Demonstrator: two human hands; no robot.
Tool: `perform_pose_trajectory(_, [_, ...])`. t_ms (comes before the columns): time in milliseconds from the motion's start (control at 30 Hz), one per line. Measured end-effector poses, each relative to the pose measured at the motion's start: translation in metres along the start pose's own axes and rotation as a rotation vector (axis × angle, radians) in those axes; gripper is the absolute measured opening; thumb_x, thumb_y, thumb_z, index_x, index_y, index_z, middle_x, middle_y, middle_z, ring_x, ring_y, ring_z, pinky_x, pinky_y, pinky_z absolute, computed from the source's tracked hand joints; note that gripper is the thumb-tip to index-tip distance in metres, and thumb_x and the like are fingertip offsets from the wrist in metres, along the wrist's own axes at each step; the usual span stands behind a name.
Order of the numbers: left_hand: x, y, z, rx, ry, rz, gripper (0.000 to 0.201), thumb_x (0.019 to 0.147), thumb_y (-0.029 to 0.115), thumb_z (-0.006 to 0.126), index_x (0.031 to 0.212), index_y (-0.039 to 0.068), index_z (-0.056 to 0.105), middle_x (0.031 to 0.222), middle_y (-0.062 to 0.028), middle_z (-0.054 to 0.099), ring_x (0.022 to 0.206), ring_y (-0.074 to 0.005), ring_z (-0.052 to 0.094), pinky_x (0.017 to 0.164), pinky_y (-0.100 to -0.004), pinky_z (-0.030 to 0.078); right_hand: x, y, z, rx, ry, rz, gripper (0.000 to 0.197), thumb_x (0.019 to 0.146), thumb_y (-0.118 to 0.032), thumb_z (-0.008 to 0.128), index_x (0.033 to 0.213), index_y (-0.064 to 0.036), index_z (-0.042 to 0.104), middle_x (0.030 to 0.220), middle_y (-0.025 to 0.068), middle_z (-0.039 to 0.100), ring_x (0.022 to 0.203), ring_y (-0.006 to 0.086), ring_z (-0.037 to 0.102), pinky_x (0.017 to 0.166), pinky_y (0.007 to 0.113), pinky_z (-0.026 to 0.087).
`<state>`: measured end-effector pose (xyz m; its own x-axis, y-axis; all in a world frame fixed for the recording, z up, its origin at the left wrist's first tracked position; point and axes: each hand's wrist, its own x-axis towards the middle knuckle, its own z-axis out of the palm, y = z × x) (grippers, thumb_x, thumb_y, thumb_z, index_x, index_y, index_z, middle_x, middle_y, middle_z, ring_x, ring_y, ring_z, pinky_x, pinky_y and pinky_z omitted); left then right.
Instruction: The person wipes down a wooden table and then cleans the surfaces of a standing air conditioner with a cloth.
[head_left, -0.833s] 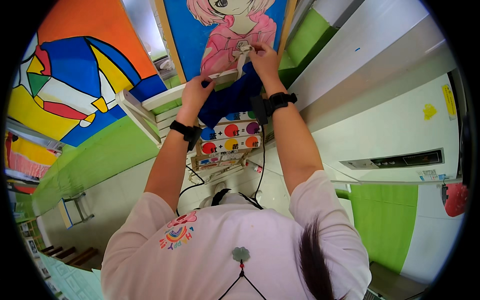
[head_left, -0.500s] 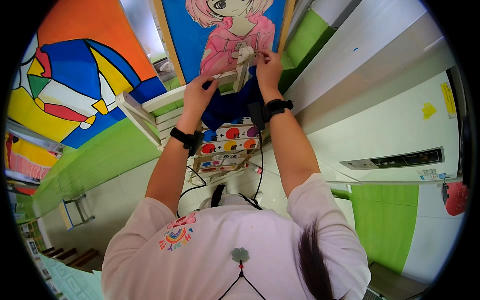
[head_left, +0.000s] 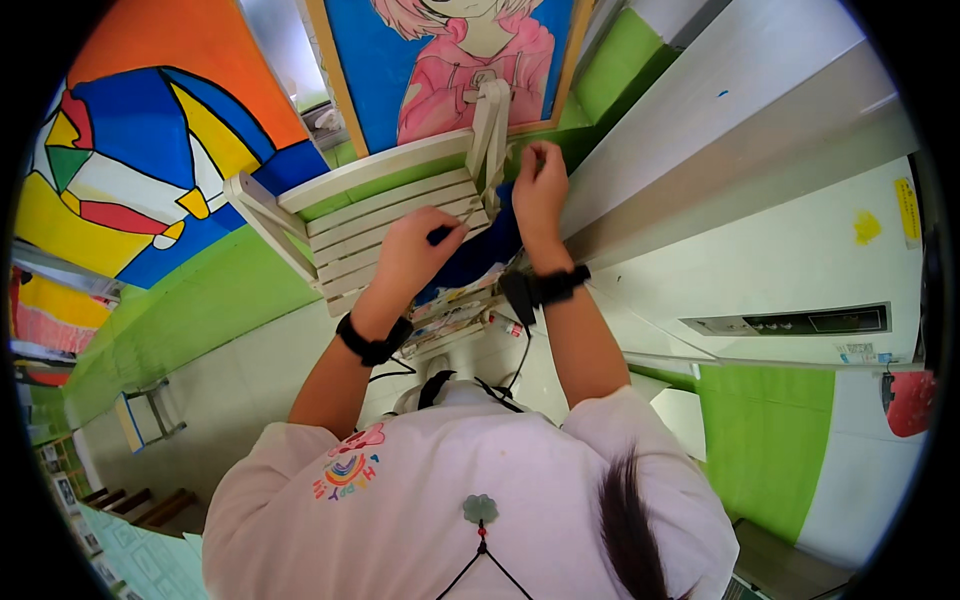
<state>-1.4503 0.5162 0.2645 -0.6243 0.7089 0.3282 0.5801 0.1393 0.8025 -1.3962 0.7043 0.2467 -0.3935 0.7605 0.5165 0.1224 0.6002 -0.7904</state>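
Observation:
A cream wooden slatted rack stands ahead of me, its top rail and right side post rising above the slats. Dark blue cloth hangs below and between my hands, at the rack's right front. Over the slats, my left hand is closed in a pinch; a thin pale strand seems to show at its fingertips, too fine to name. My right hand pinches just right of the rack's post, above the cloth's right side. What its fingers hold is hidden.
A framed painting of a pink-haired figure stands behind the rack, and a bright colour-block painting is at the left. A large white cabinet-like appliance fills the right. Black cords run from my wristbands. A small stool stands far left.
Both hands have come down and nearer to me, moving off the rack's top rail and post. The blue cloth hangs lower, and the rack's slats now show more.

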Motion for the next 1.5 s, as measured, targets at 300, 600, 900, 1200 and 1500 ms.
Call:
perform_pose_trajectory(300, [-0.056,0.075,-0.065,-0.223,-0.194,0.048,0.009,0.075,0.005,0.074,0.078,0.001,0.066,0.075,-0.0096,0.063,0.068,-0.0234,0.061,0.062,-0.0308,0.048,-0.044,-0.109,-0.113,-0.028,-0.090,0.041,0.011,0.094,-0.009,0.055,0.102,-0.0010,0.054,0.091,0.0134,0.058,0.074,0.0294,0.057,0.065,0.033,0.047])
perform_pose_trajectory(600, [-0.078,0.084,-0.087,-0.253,-0.489,0.058,0.008,0.074,0.004,0.074,0.078,0.003,0.067,0.074,-0.0080,0.064,0.067,-0.0244,0.061,0.059,-0.0310,0.047,-0.054,-0.148,-0.144,-0.246,-0.349,-0.061,0.008,0.090,-0.008,0.056,0.097,-0.0051,0.055,0.090,0.0137,0.060,0.079,0.0361,0.058,0.066,0.041,0.047])
perform_pose_trajectory(900, [-0.136,0.087,-0.104,-0.276,-0.747,0.011,0.007,0.074,0.007,0.075,0.078,0.005,0.069,0.076,-0.0045,0.064,0.065,-0.0224,0.061,0.057,-0.0301,0.047,-0.083,-0.178,-0.180,-0.205,-0.901,0.019,0.004,0.086,-0.005,0.057,0.090,-0.0028,0.056,0.081,0.0154,0.060,0.073,0.0365,0.057,0.064,0.041,0.045])
perform_pose_trajectory(1200, [-0.191,0.083,-0.092,-0.195,-0.587,-0.089,0.008,0.073,0.003,0.075,0.078,0.003,0.068,0.079,-0.0063,0.066,0.068,-0.0231,0.063,0.058,-0.0305,0.049,-0.110,-0.161,-0.167,-0.187,-0.987,0.014,0.005,0.086,-0.005,0.057,0.089,-0.0024,0.055,0.082,0.0161,0.060,0.075,0.0372,0.057,0.065,0.042,0.045])
perform_pose_trajectory(1500, [-0.184,0.126,-0.096,-0.331,-0.314,-0.044,0.012,0.070,-0.002,0.076,0.078,0.001,0.068,0.079,-0.0100,0.065,0.067,-0.0211,0.063,0.059,-0.0292,0.048,-0.080,-0.190,-0.203,-0.114,-0.697,0.057,0.004,0.087,-0.001,0.058,0.091,-0.0016,0.058,0.078,0.0111,0.061,0.056,0.0213,0.053,0.053,0.031,0.043])
